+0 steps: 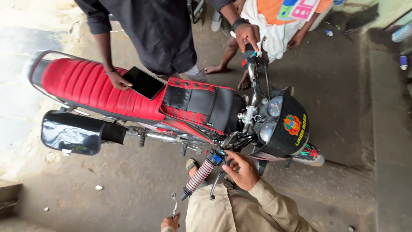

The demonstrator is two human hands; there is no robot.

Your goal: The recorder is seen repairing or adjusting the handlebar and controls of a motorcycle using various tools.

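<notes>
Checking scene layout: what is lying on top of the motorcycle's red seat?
A dark tablet lies on the red seat, with another person's hand holding its edge. The seat beneath the tablet is covered.

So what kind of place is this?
Probably a small motorbike repair spot. A red-seated motorcycle stands on a stained concrete floor, the left hand holds a spanner, and the right hand works at the handlebar.
</notes>
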